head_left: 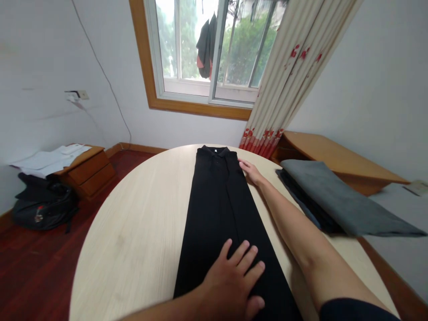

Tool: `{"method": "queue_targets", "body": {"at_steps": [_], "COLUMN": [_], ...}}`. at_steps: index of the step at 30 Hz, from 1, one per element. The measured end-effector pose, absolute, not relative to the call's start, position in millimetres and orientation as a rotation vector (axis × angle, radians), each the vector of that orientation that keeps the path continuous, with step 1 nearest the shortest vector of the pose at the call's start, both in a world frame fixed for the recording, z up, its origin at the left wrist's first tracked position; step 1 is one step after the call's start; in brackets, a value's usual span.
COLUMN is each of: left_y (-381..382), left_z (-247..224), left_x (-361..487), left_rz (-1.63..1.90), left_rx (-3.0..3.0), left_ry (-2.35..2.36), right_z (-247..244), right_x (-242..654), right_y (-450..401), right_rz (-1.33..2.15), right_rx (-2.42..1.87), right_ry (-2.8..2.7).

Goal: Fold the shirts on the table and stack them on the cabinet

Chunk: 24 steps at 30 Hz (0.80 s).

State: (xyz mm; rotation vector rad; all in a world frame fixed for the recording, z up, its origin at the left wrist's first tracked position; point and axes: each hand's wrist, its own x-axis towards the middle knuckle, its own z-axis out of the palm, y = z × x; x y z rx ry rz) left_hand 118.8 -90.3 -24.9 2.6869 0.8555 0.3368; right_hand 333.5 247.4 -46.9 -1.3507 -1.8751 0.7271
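A long black garment (pixel 217 214) with a collar and a small white label at its far end lies flat, folded narrow, on the round pale table (pixel 140 223). My left hand (pixel 234 276) rests palm down on the nearer part of the cloth, its fingers spread. Stretched out along the right side, my right arm reaches the far end, where my right hand (pixel 250 171) touches the garment's right edge near the collar, fingers extended.
Folded grey and dark clothes (pixel 321 191) lie on the table's right side, overhanging the edge. Beyond stand a wooden desk (pixel 321 149), a curtain (pixel 287 76) and a window. At left are a low cabinet (pixel 88 174) with papers and a black bag (pixel 43 205).
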Motion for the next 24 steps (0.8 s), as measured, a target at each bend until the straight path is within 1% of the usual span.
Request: {"method": "queue_targets", "body": {"at_steps": [3, 7, 12, 16, 19, 21, 24], "left_y": [-92.3, -85.1, -46.7, 8.0, 37.4, 44.0, 38.9], "left_z": [-11.7, 5.5, 24.9, 11.6, -7.5, -16.4, -17.8], "left_x": [117.7, 112.1, 80.9, 33.5, -2.7, -18.9, -27.5], "left_rz": [0.312, 0.339, 0.334, 0.378, 0.495, 0.519, 0.532], "left_rx": [2.55, 2.478, 2.506, 2.578, 2.556, 2.54, 2.53], "left_ry": [0.854, 0.88, 1.013, 1.218, 1.414, 1.418, 1.348], "right_z": [-45.1, -44.7, -52.9, -58.0, -55.6, -50.9, -40.8], "right_x": [342.1, 354.7, 363.2, 362.7, 363.2, 364.9, 369.2], "right_y": [208.0, 165.2, 133.2, 111.7, 99.4, 94.9, 90.2], "right_rz": [0.806, 0.761, 0.703, 0.649, 0.57, 0.569, 0.703], "right_rx": [-1.298, -1.402, -1.407, -1.384, -1.317, -1.291, -1.256], "right_ry": [-1.841, -1.768, -1.834, -1.927, -2.062, -2.138, -2.223]}}
